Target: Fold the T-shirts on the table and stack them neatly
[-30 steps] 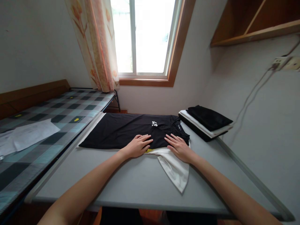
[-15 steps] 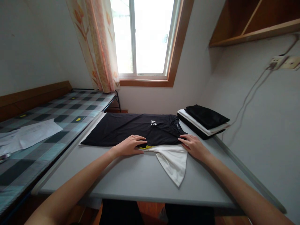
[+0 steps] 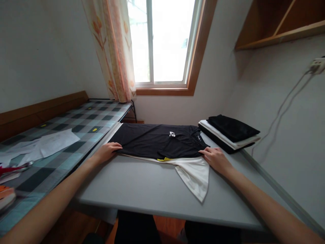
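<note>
Pinching flat black shirt [image 3: 149, 139] (lightly creased cloth) | left hand [image 3: 107, 151], right hand [image 3: 215, 158] | opposite ends

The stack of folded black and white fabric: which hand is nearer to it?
Right. The right hand is just in front of the stack, at the white-lettered black fabric shirt's collar end; the left hand is farther left, at its opposite end.

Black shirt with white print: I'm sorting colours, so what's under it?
White fabric and a yellow patch show at the near edge of the black shirt; the rest underneath is covered.
</note>
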Demonstrator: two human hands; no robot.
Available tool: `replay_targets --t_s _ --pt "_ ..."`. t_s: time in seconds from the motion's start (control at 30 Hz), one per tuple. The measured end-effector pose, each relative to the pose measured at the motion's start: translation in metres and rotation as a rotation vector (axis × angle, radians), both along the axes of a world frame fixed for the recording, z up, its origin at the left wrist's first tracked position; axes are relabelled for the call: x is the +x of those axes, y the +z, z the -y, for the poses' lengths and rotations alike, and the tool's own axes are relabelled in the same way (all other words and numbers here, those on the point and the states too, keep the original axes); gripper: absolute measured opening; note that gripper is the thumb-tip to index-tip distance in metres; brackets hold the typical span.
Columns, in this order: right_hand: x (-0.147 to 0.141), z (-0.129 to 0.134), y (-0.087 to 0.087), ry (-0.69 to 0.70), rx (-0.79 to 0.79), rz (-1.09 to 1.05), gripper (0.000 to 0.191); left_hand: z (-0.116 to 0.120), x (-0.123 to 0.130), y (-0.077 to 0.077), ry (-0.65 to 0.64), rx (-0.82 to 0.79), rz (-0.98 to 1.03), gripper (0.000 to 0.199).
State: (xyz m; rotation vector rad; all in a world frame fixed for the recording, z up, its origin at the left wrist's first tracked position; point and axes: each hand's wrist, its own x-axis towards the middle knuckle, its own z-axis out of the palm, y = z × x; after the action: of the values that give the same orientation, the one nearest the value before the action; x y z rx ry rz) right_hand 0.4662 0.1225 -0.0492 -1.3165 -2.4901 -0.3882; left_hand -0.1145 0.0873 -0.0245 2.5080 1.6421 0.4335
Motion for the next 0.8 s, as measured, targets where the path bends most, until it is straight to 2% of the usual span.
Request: replay_targets --t_s 0.17,0.3,0.47,0.6,0.67,0.8 --pt "-0.004 0.002 0.008 -0.028 0.003 0.084 0.031 0.004 -0.008 -0.008 0.032 0.006 0.105 0.038" --pt "0.002 0.007 0.016 0.006 -0.037 0.113 0.031 0.015 -0.008 -0.007 0.03 -0.028 0.158 0.037" --pt "0.022 0.021 0.018 0.038 -0.123 0.053 0.032 0.04 -0.006 0.006 -0.031 -0.105 0.142 0.036" --pt "0.034 0.034 0.021 0.032 -0.276 -0.034 0.032 0.059 -0.012 0.02 -0.087 -0.236 0.167 0.028" --pt "0.035 0.039 0.026 0.039 -0.363 -0.104 0.031 0.067 -0.02 0.026 -0.055 -0.304 0.239 0.027" --pt "0.03 0.043 0.033 0.08 -0.479 -0.222 0.035 0.075 -0.039 0.033 0.12 -0.371 0.312 0.039"
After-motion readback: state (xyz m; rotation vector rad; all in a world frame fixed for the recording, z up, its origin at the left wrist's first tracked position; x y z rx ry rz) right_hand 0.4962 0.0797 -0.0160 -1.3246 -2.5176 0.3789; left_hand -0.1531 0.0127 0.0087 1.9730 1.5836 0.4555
